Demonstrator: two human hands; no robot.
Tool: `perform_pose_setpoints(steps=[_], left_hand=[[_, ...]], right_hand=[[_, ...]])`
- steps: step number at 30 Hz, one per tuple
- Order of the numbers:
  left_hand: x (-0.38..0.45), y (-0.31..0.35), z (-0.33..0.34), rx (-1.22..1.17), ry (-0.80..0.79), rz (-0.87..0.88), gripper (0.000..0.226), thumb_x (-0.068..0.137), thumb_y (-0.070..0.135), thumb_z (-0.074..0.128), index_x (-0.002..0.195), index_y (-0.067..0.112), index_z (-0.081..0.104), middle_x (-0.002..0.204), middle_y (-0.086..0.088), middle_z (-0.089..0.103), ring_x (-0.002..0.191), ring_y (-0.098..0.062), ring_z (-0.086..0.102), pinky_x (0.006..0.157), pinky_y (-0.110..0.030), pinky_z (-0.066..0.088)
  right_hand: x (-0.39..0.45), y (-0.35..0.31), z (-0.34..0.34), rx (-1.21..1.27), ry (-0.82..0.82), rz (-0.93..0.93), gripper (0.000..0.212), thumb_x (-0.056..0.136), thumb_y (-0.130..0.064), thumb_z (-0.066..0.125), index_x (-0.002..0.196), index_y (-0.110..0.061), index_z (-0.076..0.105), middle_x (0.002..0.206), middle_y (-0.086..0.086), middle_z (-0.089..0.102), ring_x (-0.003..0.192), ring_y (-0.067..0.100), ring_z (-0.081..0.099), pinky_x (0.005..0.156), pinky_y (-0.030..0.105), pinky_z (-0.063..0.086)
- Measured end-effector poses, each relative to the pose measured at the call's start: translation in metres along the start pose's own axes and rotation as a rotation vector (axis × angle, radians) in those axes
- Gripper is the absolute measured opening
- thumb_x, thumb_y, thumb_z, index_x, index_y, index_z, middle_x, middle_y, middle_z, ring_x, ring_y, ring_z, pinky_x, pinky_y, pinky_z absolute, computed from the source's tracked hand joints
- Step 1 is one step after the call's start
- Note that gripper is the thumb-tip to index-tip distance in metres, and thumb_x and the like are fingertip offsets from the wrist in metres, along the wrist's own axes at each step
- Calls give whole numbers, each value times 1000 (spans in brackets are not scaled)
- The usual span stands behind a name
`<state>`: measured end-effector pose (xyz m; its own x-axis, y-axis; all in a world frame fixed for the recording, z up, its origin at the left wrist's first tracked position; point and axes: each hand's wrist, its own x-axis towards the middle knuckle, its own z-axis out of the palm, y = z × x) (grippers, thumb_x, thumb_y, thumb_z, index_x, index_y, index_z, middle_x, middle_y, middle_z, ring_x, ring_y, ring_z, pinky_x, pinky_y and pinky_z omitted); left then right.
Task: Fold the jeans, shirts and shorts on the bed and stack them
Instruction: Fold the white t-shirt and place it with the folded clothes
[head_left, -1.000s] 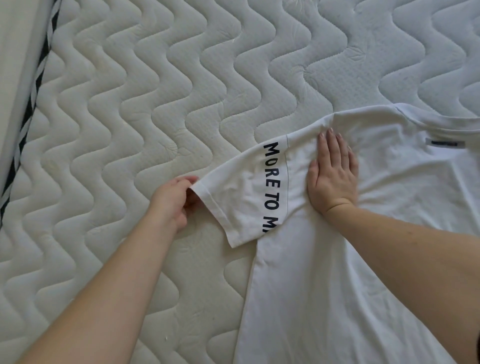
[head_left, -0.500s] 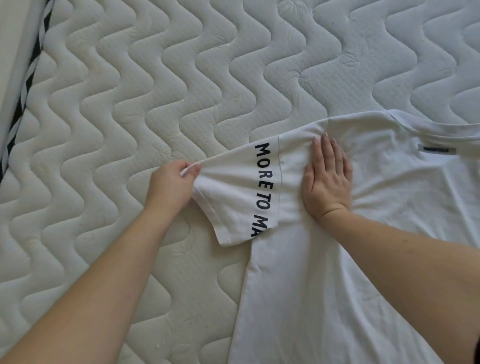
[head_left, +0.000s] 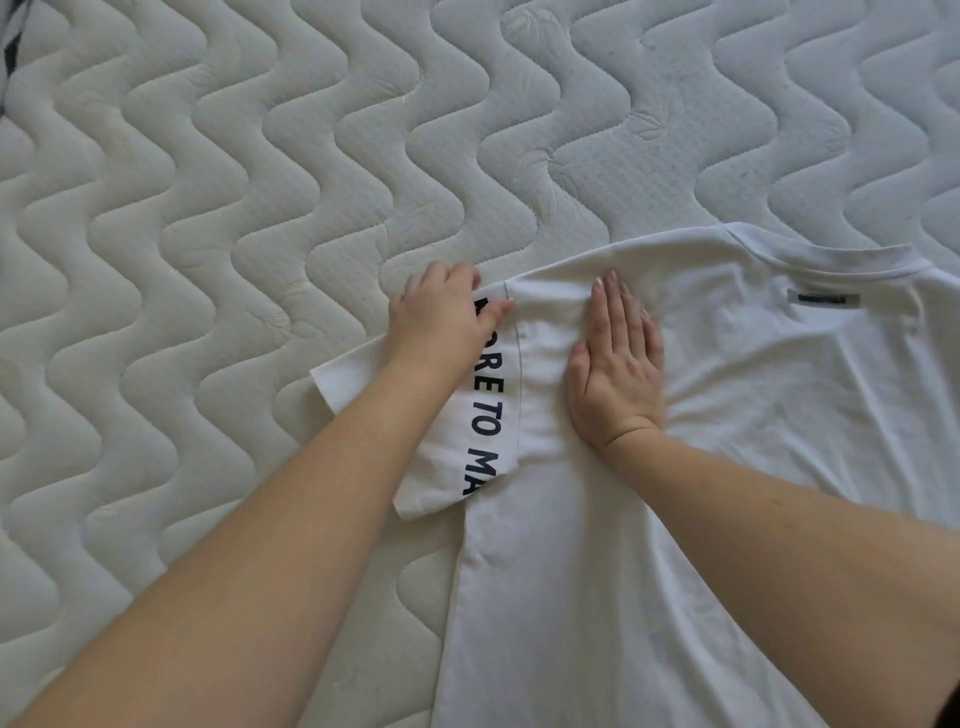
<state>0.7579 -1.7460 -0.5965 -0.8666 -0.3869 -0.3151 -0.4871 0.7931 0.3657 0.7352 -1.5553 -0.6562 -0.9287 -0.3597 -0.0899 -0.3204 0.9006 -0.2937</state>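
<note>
The right hand (head_left: 615, 374) lies flat, fingers straight and together, pressing the shoulder area of a white shirt (head_left: 701, 493) spread on a bare quilted mattress (head_left: 260, 208). The left hand (head_left: 441, 322) lies on the sleeve (head_left: 441, 467) near the shoulder seam, fingers curled and gathering the fabric at its upper edge. The shirt lies lengthwise toward the camera, its collar (head_left: 831, 254) at the far end and its body running down to the near edge of the frame; dark lettering (head_left: 485, 415) runs along the sleeve beside the seam. Half a second ago the left hand held the sleeve's outer tip, well out from the seam; it has since crossed inward over the sleeve toward the right hand, which has stayed put. The mattress is off-white, stitched in wavy rows, with a dark-striped edge (head_left: 8, 52) at far left.
</note>
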Motion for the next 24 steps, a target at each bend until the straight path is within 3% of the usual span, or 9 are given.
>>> perform_pose_setpoints(steps=[3, 6, 12, 16, 24], left_hand=[[30, 11, -1, -35, -144, -56, 29, 92, 50, 57, 97, 22, 59, 108, -3, 64, 106, -26, 57, 91, -39, 45], [47, 15, -7, 12, -203, -66, 16, 93, 39, 60, 89, 24, 59, 102, -6, 67, 100, -28, 61, 79, -33, 46], [32, 25, 11, 128, 14, -72, 14, 98, 30, 53, 110, 22, 56, 116, -4, 57, 113, -27, 50, 84, -38, 29], [6, 26, 28, 299, 153, 27, 43, 99, 23, 43, 142, 25, 36, 140, -3, 39, 130, -24, 35, 103, -38, 25], [-63, 32, 12, 227, 193, 182, 45, 96, 22, 47, 140, 12, 46, 142, -6, 47, 133, -26, 40, 108, -38, 27]], right_hand=[[0, 0, 0, 7, 2, 2, 68, 90, -31, 22, 155, -11, 17, 163, 4, 17, 149, 14, 15, 121, 31, 3], [0, -1, -1, 6, 1, -2, 67, 91, -31, 22, 155, -11, 19, 163, 4, 17, 150, 13, 14, 121, 31, 2], [-1, 1, 1, -32, -54, -10, 67, 92, -34, 17, 156, -13, 13, 164, 3, 9, 151, 13, 7, 121, 32, -2], [0, 4, 3, -39, -66, -28, 66, 94, -33, 18, 156, -13, 10, 164, 3, 5, 151, 13, 3, 121, 32, -4], [1, 7, -5, 63, -106, -54, 73, 87, -33, 17, 157, -16, 5, 165, -1, 1, 151, 11, -1, 118, 27, -12]])
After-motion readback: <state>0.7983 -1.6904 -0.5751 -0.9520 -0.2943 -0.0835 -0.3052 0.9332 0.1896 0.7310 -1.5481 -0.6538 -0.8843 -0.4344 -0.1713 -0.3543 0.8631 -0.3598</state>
